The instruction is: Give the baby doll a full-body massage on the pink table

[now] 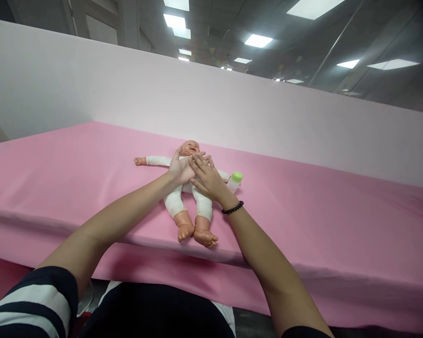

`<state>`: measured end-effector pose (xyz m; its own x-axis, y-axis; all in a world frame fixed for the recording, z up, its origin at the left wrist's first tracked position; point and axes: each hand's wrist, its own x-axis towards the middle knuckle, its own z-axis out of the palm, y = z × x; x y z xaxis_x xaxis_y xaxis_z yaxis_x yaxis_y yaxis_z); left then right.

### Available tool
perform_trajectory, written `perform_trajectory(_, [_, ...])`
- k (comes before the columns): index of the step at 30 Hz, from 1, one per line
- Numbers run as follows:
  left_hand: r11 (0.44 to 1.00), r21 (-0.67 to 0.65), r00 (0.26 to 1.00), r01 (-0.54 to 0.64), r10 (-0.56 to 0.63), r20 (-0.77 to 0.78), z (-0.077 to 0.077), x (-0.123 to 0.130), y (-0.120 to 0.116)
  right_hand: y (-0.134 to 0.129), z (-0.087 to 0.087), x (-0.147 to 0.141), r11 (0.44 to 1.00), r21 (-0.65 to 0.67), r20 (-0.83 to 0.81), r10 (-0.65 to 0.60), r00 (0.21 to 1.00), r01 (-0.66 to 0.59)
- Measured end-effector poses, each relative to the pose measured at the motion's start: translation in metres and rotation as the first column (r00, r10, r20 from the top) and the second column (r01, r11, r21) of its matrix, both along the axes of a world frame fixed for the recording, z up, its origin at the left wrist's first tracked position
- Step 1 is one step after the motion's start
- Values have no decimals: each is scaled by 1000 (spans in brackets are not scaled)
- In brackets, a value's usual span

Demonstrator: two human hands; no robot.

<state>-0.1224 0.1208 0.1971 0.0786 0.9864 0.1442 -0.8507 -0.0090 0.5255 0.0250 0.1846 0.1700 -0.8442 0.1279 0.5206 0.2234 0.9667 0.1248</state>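
Observation:
A baby doll [203, 205] with a cream cloth body lies on its back, its head away from me and its feet near the table's front edge. Above its torso, my left hand [182, 170] is turned palm up with the fingers stretched out. My right hand [207, 177] lies palm down across the left palm and fingers, its own fingers extended. Nothing shows between the two hands. They hide the doll's chest and part of one arm. Close to my right wrist is a small translucent bottle with a green cap [237, 177], near the doll's hand.
A pink cover [313, 220] drapes over the table and hangs down at the front. Behind it runs a low white wall [232, 103], with glass above that shows ceiling lights. A black bead bracelet [233, 207] circles my right wrist.

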Motion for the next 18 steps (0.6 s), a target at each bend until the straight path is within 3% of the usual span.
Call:
perform_trajectory(3, [992,-61,992,109,-112,-55,-2,3,-1,-1,2,1,999,43,5,5,1000,-5])
perform_trajectory(6, [984,-43,982,171,-174,-69,-3,5,-1,5,0,1,998,-5,-46,-62,997,62])
perform_trajectory(10, [994,42,994,97,-94,-55,-1,1,1,11,-4,2,988,-81,-81,-137,987,130])
perform_trajectory(13, [999,49,999,5,-3,-41,-1,-1,2,8,-3,1,995,-33,-41,-92,995,90])
perform_trajectory(15, [999,31,998,15,-13,-58,-2,1,1,4,-1,1,999,19,-15,-51,999,51])
perform_trajectory(18, [993,19,988,119,-116,-98,-2,5,-1,2,3,2,998,48,-44,-43,998,45])
